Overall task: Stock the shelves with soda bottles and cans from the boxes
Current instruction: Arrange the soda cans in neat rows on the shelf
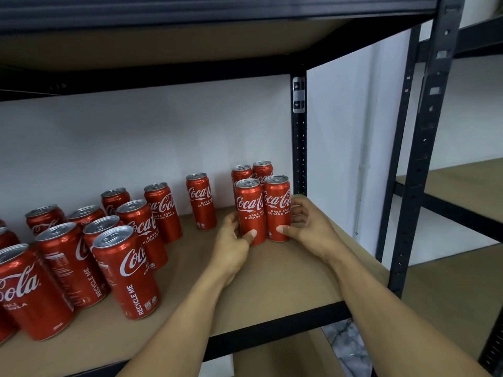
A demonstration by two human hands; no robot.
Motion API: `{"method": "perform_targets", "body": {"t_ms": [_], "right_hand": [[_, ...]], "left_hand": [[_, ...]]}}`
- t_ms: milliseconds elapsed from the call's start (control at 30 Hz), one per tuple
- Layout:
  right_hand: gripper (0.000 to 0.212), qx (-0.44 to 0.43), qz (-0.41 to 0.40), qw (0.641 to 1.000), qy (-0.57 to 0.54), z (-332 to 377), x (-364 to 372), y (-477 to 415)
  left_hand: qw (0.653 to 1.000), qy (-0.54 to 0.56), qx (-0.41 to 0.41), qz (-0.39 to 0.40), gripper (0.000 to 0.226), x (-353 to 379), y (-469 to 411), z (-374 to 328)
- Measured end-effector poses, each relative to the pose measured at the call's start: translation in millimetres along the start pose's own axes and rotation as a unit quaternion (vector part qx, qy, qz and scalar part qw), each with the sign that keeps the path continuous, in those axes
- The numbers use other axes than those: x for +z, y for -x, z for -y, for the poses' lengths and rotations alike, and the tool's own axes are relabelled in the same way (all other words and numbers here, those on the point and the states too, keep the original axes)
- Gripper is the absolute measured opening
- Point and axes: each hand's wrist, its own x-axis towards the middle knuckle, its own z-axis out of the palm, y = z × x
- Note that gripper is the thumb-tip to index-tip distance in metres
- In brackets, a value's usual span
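Note:
Two red cola cans stand side by side at the right end of the wooden shelf (272, 281). My left hand (234, 240) holds the left can (249, 205) near its base, thumb on its front. My right hand (307, 227) holds the right can (277, 202) the same way. Two more cans (251, 170) stand right behind them, against the white back wall. A single can (201, 200) stands a little to the left. Several more red cans (122, 257) crowd the left half of the shelf.
A black metal upright (298, 131) rises just right of the held cans, and a nearer front upright (424, 131) stands further right. The shelf above (190, 44) hangs low overhead. Another shelving unit (462, 186) stands to the right. Bare shelf board lies in front of my hands.

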Motion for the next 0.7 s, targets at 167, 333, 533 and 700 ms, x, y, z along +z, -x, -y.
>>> {"method": "perform_targets", "body": {"t_ms": [167,333,533,700], "right_hand": [[0.067,-0.001,0.002,1.000,0.005,3.3,0.5,1.4],[0.067,0.003,0.003,1.000,0.002,2.6,-0.2,0.8],[0.068,0.007,0.002,1.000,0.000,2.4,1.0,-0.1],[0.069,0.009,0.009,1.000,-0.002,5.6,1.0,1.4]], "left_hand": [[0.998,-0.056,0.004,-0.005,0.067,-3.9,-2.9,-1.2],[0.998,-0.056,-0.006,0.025,0.064,-6.9,-2.4,-1.9],[0.998,-0.049,0.000,0.033,0.062,-8.9,-0.2,-1.8],[0.998,-0.057,-0.004,0.040,0.064,-9.6,-0.1,-2.4]]}}
